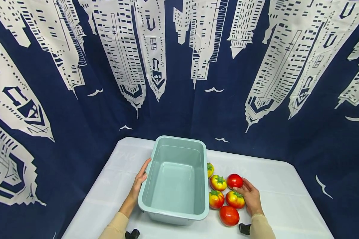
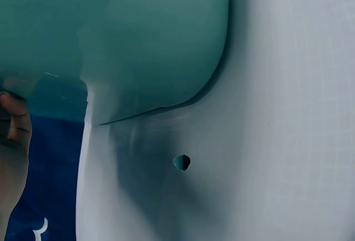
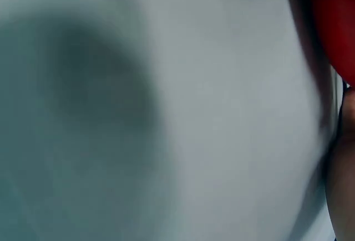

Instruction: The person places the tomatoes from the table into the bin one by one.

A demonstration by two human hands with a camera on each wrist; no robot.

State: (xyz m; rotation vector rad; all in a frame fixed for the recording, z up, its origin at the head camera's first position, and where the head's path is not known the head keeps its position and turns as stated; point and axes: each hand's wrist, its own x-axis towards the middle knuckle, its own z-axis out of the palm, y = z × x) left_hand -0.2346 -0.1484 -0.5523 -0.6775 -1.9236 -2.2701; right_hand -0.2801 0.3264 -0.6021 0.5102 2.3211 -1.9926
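Observation:
A pale green plastic bin (image 1: 174, 217) stands on the white table with nothing inside. My left hand (image 1: 139, 182) rests along its left side, thumb near the rim, fingers extended. In the left wrist view, part of that hand (image 2: 14, 158) shows beside the bin (image 2: 138, 41). Right of the bin, my right hand (image 1: 250, 196) pinches a red tomato (image 1: 234, 181) between thumb and fingers. In the right wrist view the red tomato (image 3: 338, 25) is only partly visible. Near that hand lie a yellow-red tomato (image 1: 235, 199) and another red tomato (image 1: 229, 216).
More yellow-red tomatoes with green tops, such as one tomato (image 1: 216, 199) and another tomato (image 1: 218, 182), lie close to the bin's right wall. A dark blue cloth (image 1: 179, 116) printed with white buildings hangs behind the white table (image 1: 275, 186).

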